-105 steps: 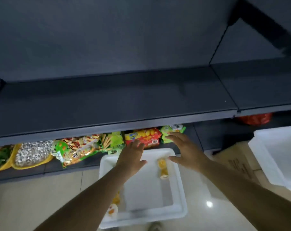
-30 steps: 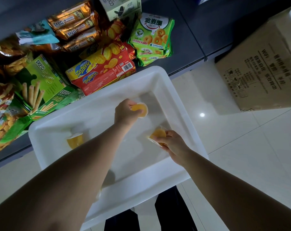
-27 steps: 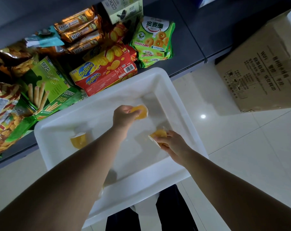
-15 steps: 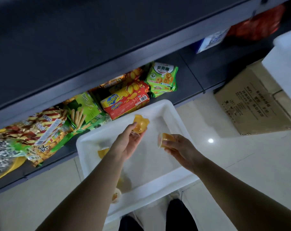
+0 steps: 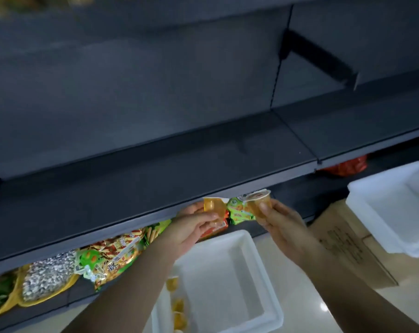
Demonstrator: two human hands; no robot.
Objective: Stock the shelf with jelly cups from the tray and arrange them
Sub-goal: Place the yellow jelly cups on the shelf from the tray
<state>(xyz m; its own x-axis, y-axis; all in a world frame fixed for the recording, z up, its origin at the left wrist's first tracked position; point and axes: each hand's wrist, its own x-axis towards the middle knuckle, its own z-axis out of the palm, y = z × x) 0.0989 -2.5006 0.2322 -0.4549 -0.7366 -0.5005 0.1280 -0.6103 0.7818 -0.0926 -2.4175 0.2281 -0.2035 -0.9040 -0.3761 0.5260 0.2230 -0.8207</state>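
Head view: the left hand (image 5: pixel 191 227) pinches a small orange plastic jelly cup (image 5: pixel 213 206) just beside the dark grey metal shelf (image 5: pixel 131 188) edge. The right hand (image 5: pixel 279 218) grips a second orange jelly cup with a printed foil lid (image 5: pixel 257 200), above the white rectangular plastic tray (image 5: pixel 256 255).

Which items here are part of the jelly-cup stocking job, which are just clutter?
In the job:
left hand holding a jelly cup
right hand holding a second cup
white tray with leftover cups
empty shelf

Clutter:
snack bags
cardboard box
second white tray
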